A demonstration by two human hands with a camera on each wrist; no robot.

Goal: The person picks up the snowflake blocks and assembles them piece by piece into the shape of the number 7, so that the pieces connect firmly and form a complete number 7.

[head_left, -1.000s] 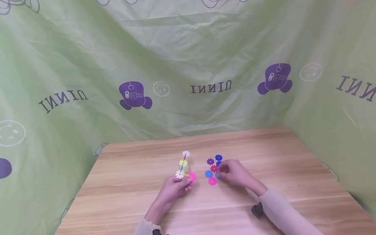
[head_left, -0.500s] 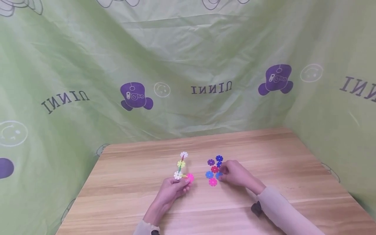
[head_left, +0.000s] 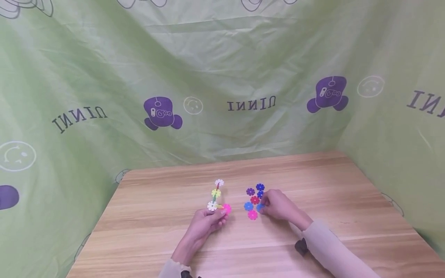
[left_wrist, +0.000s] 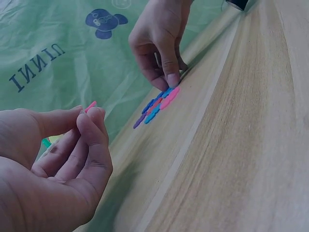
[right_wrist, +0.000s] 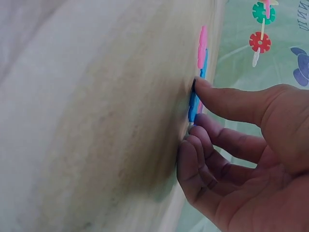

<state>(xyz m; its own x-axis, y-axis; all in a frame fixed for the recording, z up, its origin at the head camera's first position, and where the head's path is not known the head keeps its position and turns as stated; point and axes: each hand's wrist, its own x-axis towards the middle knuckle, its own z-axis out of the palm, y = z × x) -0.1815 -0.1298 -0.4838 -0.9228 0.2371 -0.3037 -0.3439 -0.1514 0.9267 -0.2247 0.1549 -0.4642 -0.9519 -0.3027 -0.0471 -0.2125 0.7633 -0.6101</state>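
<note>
Between thumb and fingers, my left hand [head_left: 204, 227] pinches the pink disc [head_left: 226, 209] at one end of a chain of notched plastic discs. The chain runs up through a white disc [head_left: 212, 205] and a yellow disc [head_left: 216, 192] to another white disc [head_left: 219, 182], with edge-on discs between. In the left wrist view, the left hand [left_wrist: 63, 169] hides much of the chain. My right hand [head_left: 283, 206] has thumb and index finger on opposite edges of a light blue disc [right_wrist: 193, 104] lying on the table. The fingers partly cover that disc in the head view.
Beside the right hand lie loose discs: dark blue [head_left: 260, 187], purple [head_left: 250, 191], red [head_left: 255, 200], another light blue [head_left: 248, 206] and pink [head_left: 252, 215]. The wooden table [head_left: 139, 216] meets a green printed cloth [head_left: 208, 69] behind and at both sides.
The head view has shifted slightly. The left hand and its chain have moved only a little, and the right hand has stayed at the light blue disc.
</note>
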